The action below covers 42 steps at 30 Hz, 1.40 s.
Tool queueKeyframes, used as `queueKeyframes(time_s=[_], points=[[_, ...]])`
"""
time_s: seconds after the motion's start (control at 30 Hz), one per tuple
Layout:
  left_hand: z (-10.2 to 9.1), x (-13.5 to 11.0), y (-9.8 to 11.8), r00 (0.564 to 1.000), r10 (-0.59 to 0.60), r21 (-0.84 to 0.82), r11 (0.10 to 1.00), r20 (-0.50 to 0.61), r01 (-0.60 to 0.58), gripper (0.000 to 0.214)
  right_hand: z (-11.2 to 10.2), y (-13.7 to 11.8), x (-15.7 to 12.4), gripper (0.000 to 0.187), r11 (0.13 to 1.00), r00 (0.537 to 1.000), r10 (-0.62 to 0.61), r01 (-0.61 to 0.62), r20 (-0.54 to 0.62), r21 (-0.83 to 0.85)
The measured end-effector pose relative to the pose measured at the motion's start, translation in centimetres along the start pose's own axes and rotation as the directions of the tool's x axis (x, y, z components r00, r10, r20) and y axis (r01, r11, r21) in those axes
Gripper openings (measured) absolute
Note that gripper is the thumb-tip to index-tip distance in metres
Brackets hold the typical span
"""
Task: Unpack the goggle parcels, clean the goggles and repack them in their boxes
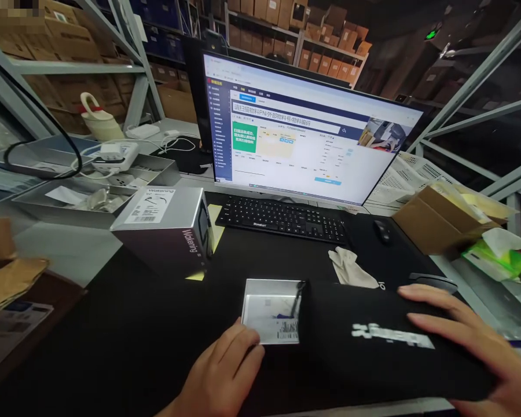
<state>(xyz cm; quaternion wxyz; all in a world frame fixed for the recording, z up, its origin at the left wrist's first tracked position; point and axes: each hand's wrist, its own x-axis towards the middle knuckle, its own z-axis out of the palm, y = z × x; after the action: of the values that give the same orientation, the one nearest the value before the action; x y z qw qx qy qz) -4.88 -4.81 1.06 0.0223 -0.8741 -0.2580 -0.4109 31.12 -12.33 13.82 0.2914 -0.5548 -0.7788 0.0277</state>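
My left hand has its fingers curled and closed on the lower left corner of a small silver-grey box with a printed barcode label. The box's right end meets the open edge of a black pouch with white lettering; whether it reaches inside is hard to tell. My right hand grips the pouch's right end, fingers over the top and thumb below. Beyond my left hand, a larger grey box marked "Wakening" stands on the black desk mat.
A monitor stands behind a black keyboard. A crumpled cloth and a mouse lie to the right, near an open carton and a tissue pack. At left are a grey tray and another carton.
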Motion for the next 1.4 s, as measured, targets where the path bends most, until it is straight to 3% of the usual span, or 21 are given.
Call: queueKeyframes(time_s=[0.1,0.23,0.33,0.43,0.57,0.63,0.73,0.8,0.9,1.0,1.1,1.23,1.3,1.4], points=[[0.3,-1.2,0.2,0.997,-0.071,0.024,0.997,-0.002,0.071,0.015,1.9,-1.5,3.2,0.043,0.993,0.981,-0.112,0.102,0.158,0.065],[0.9,-2.1,0.3,0.965,-0.223,-0.039,0.975,-0.136,0.22,0.011,5.1,-2.7,5.6,0.049,0.988,0.949,-0.055,0.007,0.31,0.152],[1.1,-2.0,0.3,0.947,-0.26,-0.044,0.966,-0.189,0.256,0.013,6.5,-3.1,5.8,0.051,0.987,0.932,0.031,-0.087,0.362,0.138],[1.0,-2.0,0.1,0.955,-0.25,-0.017,0.968,-0.162,0.251,0.024,5.2,-2.7,5.6,0.049,0.992,0.944,0.025,-0.065,0.33,0.11],[1.0,-2.0,-0.4,0.947,-0.302,-0.08,0.952,-0.111,0.294,0.055,0.0,-1.8,6.3,0.049,0.993,0.934,-0.111,0.095,0.34,0.063],[1.3,-1.9,-0.6,0.907,-0.422,-0.17,0.894,-0.006,0.415,0.09,-2.0,-1.6,7.5,0.048,0.982,0.889,-0.186,0.157,0.419,0.103],[2.2,-1.4,-1.1,0.766,-0.599,-0.286,0.711,0.232,0.642,0.133,-2.2,-1.5,10.0,0.045,0.962,0.806,-0.248,0.141,0.538,0.234],[2.7,-1.2,-1.3,0.692,-0.64,-0.331,0.608,0.334,0.722,0.138,-0.9,-1.3,11.5,0.043,0.961,0.804,-0.216,0.075,0.554,0.265],[3.1,-1.1,-1.6,0.647,-0.677,-0.325,0.56,0.35,0.762,0.129,1.7,-1.2,12.5,0.04,0.974,0.849,-0.125,0.005,0.514,0.228],[3.0,-1.2,-1.7,0.683,-0.664,-0.317,0.606,0.305,0.73,0.125,3.4,-1.7,11.7,0.038,0.98,0.872,-0.092,-0.007,0.481,0.2],[2.9,-1.3,-1.6,0.724,-0.633,-0.321,0.649,0.275,0.69,0.126,3.5,-2.2,10.6,0.047,0.989,0.882,-0.092,0.027,0.463,0.145],[2.9,-1.3,-1.6,0.727,-0.622,-0.303,0.661,0.292,0.687,0.126,3.5,-2.5,10.3,0.065,0.988,0.853,-0.15,0.113,0.5,0.105],[2.9,-1.3,-1.5,0.734,-0.616,-0.291,0.675,0.285,0.679,0.126,4.5,-2.7,10.3,0.067,0.982,0.842,-0.183,0.134,0.507,0.133],[2.8,-1.4,-1.5,0.738,-0.624,-0.266,0.689,0.257,0.675,0.125,6.9,-3.1,8.8,0.071,0.981,0.87,-0.169,0.103,0.463,0.165]])
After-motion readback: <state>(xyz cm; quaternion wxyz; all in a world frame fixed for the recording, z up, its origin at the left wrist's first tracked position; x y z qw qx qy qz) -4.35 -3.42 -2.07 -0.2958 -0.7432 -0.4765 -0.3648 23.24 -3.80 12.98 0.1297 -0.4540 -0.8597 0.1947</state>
